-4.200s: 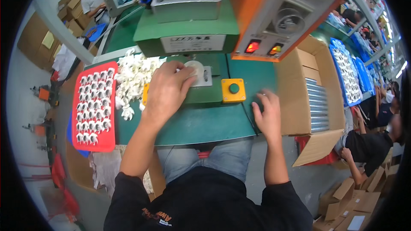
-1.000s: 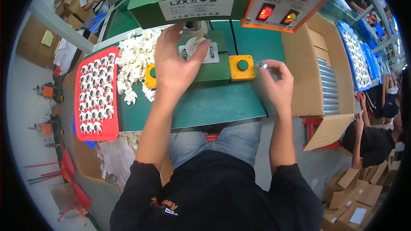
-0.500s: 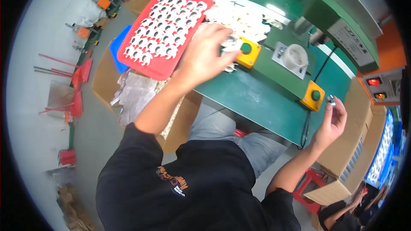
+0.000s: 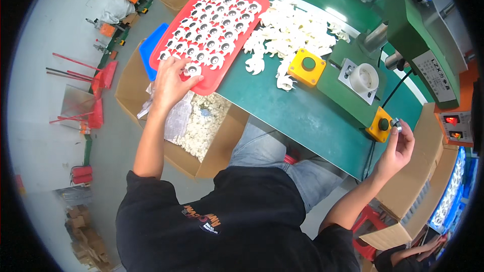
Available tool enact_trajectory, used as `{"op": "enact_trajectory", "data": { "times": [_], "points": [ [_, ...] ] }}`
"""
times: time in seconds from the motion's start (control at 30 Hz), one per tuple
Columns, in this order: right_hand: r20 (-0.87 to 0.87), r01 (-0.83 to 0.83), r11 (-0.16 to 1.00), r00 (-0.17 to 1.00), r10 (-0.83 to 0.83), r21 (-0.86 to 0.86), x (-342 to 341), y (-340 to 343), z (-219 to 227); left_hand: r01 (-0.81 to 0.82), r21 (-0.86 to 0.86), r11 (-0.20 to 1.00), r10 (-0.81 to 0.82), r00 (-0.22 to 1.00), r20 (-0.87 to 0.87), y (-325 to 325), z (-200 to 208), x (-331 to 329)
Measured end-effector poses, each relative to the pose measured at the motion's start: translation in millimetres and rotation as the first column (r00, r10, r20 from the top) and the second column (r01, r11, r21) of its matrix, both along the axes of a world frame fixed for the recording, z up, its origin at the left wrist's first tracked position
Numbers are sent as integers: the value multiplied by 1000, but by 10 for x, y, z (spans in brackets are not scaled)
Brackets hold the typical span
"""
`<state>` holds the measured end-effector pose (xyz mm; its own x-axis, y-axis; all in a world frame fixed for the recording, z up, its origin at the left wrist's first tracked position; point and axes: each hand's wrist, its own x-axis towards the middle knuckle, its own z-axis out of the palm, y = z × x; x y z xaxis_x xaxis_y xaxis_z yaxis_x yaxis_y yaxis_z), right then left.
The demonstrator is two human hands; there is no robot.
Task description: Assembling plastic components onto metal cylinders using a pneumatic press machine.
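1. Right, the left hand (image 4: 170, 81) is stretched out to the left, fingers loosely spread and curled over the near edge of the flat red plastic tray (image 4: 177, 28), fingertips touching a small white plastic piece with a dark centre (image 4: 192, 70) that sits in the tray's nearest row.
2. That tray is packed with rows of the same white pieces and lies on the left end of the green bench top (image 4: 302, 116), overhanging its edge.
3. Over on the right, the right hand (image 4: 397, 149) is raised with the forearm bent up, thumb and forefinger pinching a small silvery metal ring (image 4: 397, 123) just beside the near yellow push-button box (image 4: 380, 125).
4. Between the hands: a loose heap of white plastic parts (image 4: 290, 30) on the far side of the bench, a second yellow button box (image 4: 307, 66), and a white round fixture on a green block (image 4: 363, 78).
5. The green press machine (image 4: 418, 35) stands far right.
6. Below the tray, an open cardboard box of white parts (image 4: 201, 126) rests on the grey floor (image 4: 55, 136), with red tools lying further left.
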<state>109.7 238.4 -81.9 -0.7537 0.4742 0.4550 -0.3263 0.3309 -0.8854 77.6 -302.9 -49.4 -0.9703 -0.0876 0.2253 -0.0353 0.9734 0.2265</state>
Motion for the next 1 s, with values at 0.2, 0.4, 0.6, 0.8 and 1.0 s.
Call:
{"op": "enact_trajectory", "data": {
  "times": [0.2,0.4,0.6,0.8,1.0],
  "points": [
    [-48,20,1000,999,-20,-13,17,-151,35,61,69,996,-51,988,-144,372,155,-94],
    [-96,-273,956,960,264,-103,-40,-1094,196,639,342,689,-508,762,-401,1923,311,-129],
    [-104,-300,935,953,285,-190,90,-1262,304,829,250,500,-651,550,-523,2562,282,-142],
    [-147,-310,862,951,273,-401,173,-1007,250,844,252,473,-662,529,-531,2711,309,-323],
    [14,28,1000,1000,-28,11,321,-704,139,744,456,489,-471,665,-580,3071,409,-723]
  ]
}}
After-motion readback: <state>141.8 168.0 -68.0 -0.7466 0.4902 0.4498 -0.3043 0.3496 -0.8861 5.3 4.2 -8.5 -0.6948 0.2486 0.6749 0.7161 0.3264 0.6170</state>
